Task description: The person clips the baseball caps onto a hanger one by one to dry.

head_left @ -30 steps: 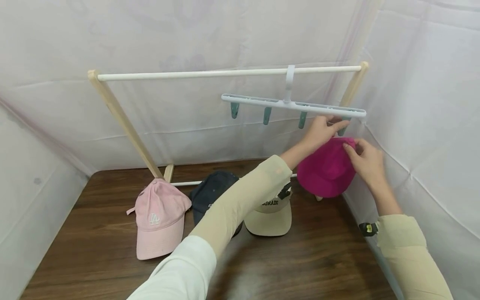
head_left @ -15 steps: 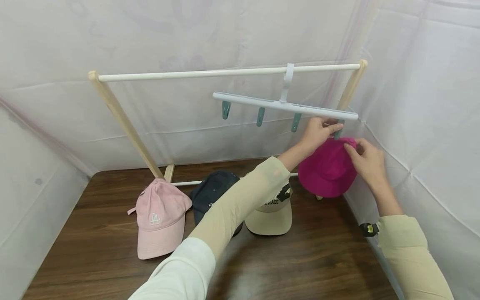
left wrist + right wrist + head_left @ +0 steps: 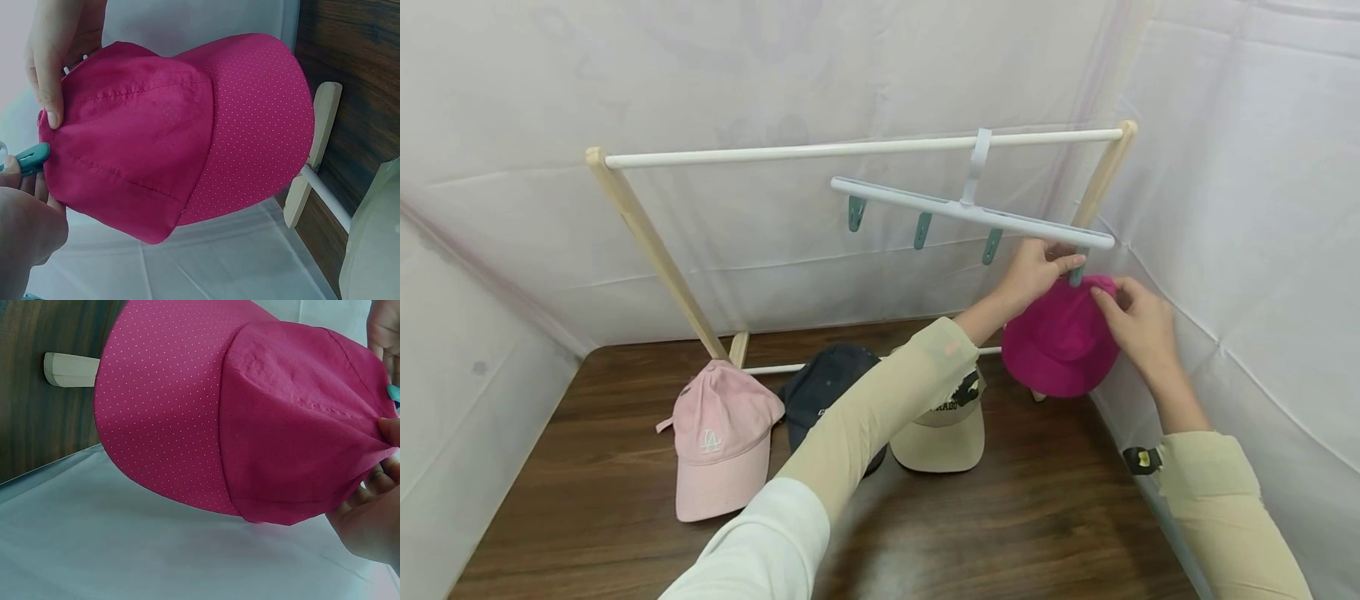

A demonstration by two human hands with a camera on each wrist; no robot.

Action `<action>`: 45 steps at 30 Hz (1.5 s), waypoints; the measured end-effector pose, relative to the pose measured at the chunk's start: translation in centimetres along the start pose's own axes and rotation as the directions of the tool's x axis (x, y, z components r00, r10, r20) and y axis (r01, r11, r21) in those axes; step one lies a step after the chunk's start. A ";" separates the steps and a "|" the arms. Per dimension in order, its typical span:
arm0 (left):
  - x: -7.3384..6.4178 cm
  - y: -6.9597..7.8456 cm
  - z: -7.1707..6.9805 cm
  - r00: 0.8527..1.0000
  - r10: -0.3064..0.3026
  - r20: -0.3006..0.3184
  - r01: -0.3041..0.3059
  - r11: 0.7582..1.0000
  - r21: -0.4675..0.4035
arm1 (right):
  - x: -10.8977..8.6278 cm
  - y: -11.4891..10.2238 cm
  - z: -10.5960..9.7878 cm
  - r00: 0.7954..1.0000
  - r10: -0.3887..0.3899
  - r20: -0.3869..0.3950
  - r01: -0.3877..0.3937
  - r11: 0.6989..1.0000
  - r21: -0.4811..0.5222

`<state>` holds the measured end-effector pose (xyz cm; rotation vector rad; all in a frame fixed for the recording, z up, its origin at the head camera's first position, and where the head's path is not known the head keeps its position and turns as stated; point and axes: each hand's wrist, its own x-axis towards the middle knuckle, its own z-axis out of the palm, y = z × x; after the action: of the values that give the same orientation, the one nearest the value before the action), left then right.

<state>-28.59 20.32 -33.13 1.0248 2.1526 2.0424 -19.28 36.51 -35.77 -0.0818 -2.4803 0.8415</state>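
Observation:
A magenta cap (image 3: 1060, 342) with a white-dotted brim (image 3: 262, 119) hangs brim down below the right end of a pale blue hanger (image 3: 925, 202). My right hand (image 3: 1138, 325) pinches the top of its crown between thumb and fingers. Just left of that, my left hand (image 3: 1033, 271) grips the hanger's rightmost teal clip (image 3: 1078, 271), thumb on the near side. The clip's tip (image 3: 40, 153) meets the crown's edge in the left wrist view; whether fabric sits inside it I cannot tell. The other teal clips (image 3: 922, 231) hang with nothing in them.
The hanger's hook (image 3: 977, 158) loops over the white rail (image 3: 790, 152) of a wooden-ended rack (image 3: 651, 242). On the brown table (image 3: 1037, 517) lie a pink cap (image 3: 722, 442), a dark cap (image 3: 827, 379) and a beige cap (image 3: 940, 442), the latter two partly behind my left arm.
The hanger's right end has dipped and shifted slightly left, bringing the gripped clip down onto the cap's top. My left hand has lowered a little with it; the right hand keeps its pinch.

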 end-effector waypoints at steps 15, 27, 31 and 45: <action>-0.1 -0.1 0.1 1.000 0.017 0.016 -0.019 0.994 0.103 | 0.3 -0.6 -0.8 1.000 -0.013 0.005 0.013 1.000 -0.005; -0.3 -0.1 -0.1 1.000 -0.011 0.022 0.005 0.974 0.227 | 0.4 -0.4 -1.1 1.000 -0.014 0.024 0.014 0.999 -0.029; -0.3 -0.2 -0.2 0.999 -0.019 0.028 0.013 0.978 0.209 | 0.4 -0.5 -0.9 0.999 0.000 0.044 0.001 1.000 -0.026; -0.6 -0.5 -1.6 0.995 -0.006 0.102 -0.037 0.910 0.412 | 0.5 -1.2 -0.4 0.995 0.029 0.099 -0.031 0.999 0.019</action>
<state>-29.01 18.69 -33.62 1.1504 2.5904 1.5249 -19.35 35.90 -34.62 -0.0719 -2.5678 0.9042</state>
